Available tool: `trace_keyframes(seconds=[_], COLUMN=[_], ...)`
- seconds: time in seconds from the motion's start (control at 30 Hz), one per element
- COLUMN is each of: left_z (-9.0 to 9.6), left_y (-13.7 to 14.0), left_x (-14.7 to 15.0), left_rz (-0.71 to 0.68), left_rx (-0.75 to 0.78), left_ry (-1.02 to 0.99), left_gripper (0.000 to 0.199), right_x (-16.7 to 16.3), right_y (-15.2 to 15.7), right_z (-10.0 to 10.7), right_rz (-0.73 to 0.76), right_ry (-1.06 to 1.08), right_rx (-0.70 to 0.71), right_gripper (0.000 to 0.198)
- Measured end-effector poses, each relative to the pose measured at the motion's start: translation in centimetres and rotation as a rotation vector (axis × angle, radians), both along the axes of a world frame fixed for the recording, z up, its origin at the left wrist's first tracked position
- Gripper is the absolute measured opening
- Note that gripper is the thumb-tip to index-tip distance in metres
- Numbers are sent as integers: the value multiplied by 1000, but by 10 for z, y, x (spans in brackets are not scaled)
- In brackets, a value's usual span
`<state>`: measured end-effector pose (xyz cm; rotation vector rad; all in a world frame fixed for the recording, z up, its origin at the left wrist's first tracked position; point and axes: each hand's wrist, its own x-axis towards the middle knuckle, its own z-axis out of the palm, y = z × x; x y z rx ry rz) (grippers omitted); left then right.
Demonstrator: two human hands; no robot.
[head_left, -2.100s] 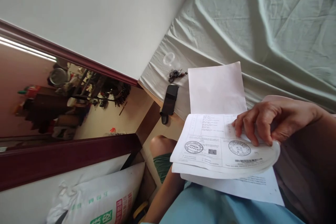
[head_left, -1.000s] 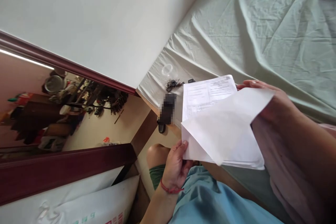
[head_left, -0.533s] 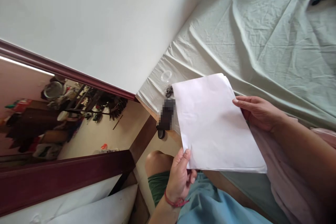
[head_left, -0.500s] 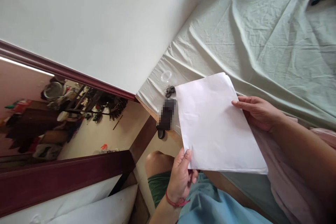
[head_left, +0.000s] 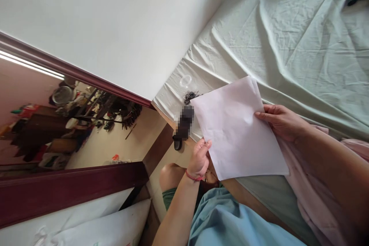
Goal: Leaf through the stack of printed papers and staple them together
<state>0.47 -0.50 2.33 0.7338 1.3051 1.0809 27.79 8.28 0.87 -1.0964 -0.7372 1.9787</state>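
I hold a stack of white paper sheets (head_left: pixel 236 130), blank side up, over the edge of a bed. My left hand (head_left: pixel 201 157), with a red string at the wrist, pinches the stack's near-left edge. On the right edge, my right hand (head_left: pixel 281 121) grips the sheets with its thumb on top. The papers hang above my lap and the pale green bedsheet (head_left: pixel 302 38).
A black blurred device (head_left: pixel 183 126), a small bunch of keys (head_left: pixel 190 95) and a clear round lid (head_left: pixel 185 81) lie on the bed's corner. A white wall and a dark red doorframe (head_left: pixel 72 71) stand to the left. White sacks (head_left: pixel 86 219) lie on the floor.
The printed sheets were turned over and squared into a blank-faced stack. My left hand slid up along the stack's left edge; the right hand stays on the right edge.
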Motion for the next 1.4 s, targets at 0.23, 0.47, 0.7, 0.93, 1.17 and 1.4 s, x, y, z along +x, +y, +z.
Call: trace_keyframes(seconds=[0.23,0.47,0.7,0.93,1.17,1.4], left_z=[-34,-53,-58,-52,-53,-54], left_y=[27,22,25,25,22,22], left_x=[4,-10,-16,-9,-10,-10], left_rz=[206,291,249,259,230,267], left_rx=[62,118,141,210,137,149], left_ry=[16,80,32,70,163,86], left_gripper=[46,43,46,91,56,56], right_x=[1,-2,-3,6,9,10], right_y=[6,3,1,2,4,4], right_z=[-13,1,-4,4,-1,-7], right_rz=[-104,-51,-124,-110,-132,-169], right_ry=[-481,-666,-1236,-994,-533,-370], right_rx=[335,344,652,540,378,326], right_gripper=[43,30,19,23,24,27])
